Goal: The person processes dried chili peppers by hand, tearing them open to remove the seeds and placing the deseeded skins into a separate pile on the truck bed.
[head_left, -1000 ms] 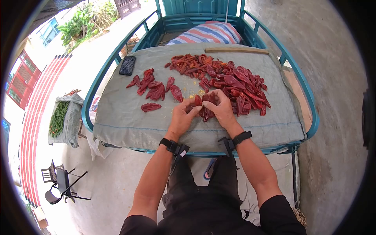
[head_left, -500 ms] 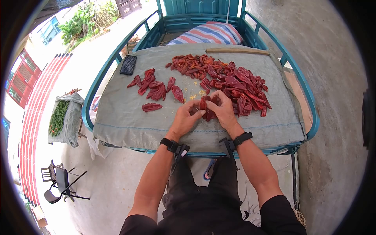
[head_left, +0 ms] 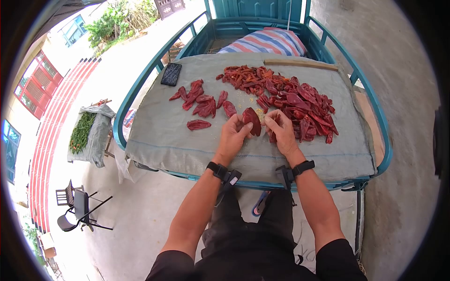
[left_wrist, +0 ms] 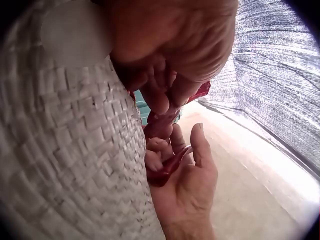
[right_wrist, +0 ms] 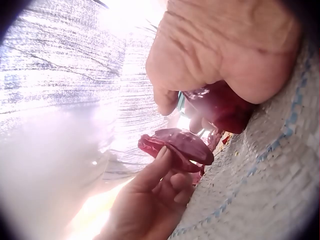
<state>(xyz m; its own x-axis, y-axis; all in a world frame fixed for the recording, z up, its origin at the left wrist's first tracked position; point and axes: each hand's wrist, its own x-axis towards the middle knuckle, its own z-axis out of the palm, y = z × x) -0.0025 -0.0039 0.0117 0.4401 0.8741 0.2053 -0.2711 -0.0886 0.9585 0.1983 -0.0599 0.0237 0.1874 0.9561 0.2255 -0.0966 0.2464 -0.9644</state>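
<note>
1. Red and glossy, one pepper (head_left: 253,121) is pinched between the thumb and fingers of the left hand (head_left: 234,136); in the right wrist view a fold runs along its skin.
2. Fingers of the right hand (head_left: 284,133) curl round a second pepper (head_left: 273,134), which the left wrist view shows lying across the palm.
3. Both hands are near each other but apart, over a grey woven sheet (head_left: 187,146); I cannot tell whether the held peppers touch it.
4. Yellow seeds (head_left: 261,114) are scattered on the sheet, between the hands and just beyond them.
5. To the right, beyond the right hand, spreads a large pile of red peppers (head_left: 304,104).
6. To the left lies a smaller group of peppers (head_left: 204,108), with a loose pepper (head_left: 198,124) nearer the person.
7. A phone (head_left: 171,74) lies at the sheet's far left corner, and a wooden strip (head_left: 301,64) along its far edge.
8. Under the sheet is a blue-green cart (head_left: 253,10), a striped bag (head_left: 267,43) further back in its bed.
9. Off to the left, a black chair (head_left: 82,206) stands on the pale floor (head_left: 136,225).
</note>
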